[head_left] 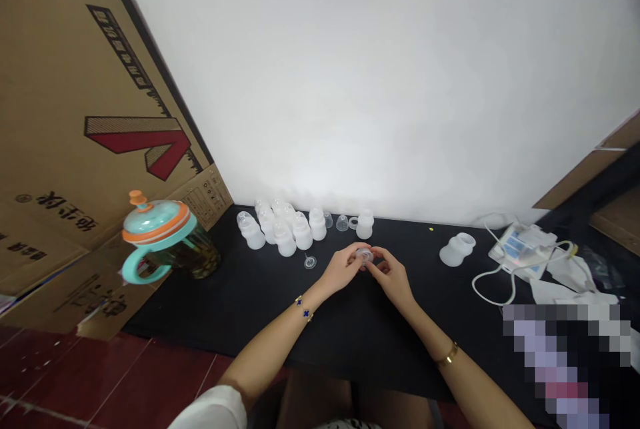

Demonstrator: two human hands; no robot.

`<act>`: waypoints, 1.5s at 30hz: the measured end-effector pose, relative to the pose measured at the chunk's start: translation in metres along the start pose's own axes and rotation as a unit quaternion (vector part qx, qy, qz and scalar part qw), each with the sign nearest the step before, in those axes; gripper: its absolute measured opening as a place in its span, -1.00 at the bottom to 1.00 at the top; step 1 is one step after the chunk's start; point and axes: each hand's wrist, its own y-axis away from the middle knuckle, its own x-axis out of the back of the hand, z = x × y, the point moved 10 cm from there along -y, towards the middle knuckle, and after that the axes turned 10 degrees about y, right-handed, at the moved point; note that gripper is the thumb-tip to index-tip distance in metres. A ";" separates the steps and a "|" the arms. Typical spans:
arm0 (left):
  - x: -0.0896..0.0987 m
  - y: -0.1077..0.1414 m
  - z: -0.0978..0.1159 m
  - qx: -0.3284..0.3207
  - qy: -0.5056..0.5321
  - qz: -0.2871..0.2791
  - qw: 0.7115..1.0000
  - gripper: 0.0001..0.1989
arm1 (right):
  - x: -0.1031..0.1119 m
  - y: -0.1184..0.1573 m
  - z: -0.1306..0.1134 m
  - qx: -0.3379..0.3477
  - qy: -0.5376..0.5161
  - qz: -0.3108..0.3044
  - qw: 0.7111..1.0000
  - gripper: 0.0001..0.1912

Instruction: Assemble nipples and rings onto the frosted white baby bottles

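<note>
A printed cardboard box [55, 142] fills the left side, with red floor tiles [125, 379] below. Next comes a jug [200, 259] with a turquoise-and-orange lid, on a black tabletop [240, 312] set against a plain white wall [350, 82]. Baby bottles [286, 240] cluster toward the back. At centre, the left hand [345, 266] and right hand [392, 274] both pinch a small translucent bottle part [365, 255], fingers closed around it, over the tabletop. Rightward, a bottle body [454, 253] tilts near a white, blue-marked object [523, 248].
</note>
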 end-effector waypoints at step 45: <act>-0.009 0.011 0.021 -0.081 -0.288 -0.001 0.954 -0.72 | 0.001 0.004 -0.008 0.007 -0.007 0.003 1.000 -0.62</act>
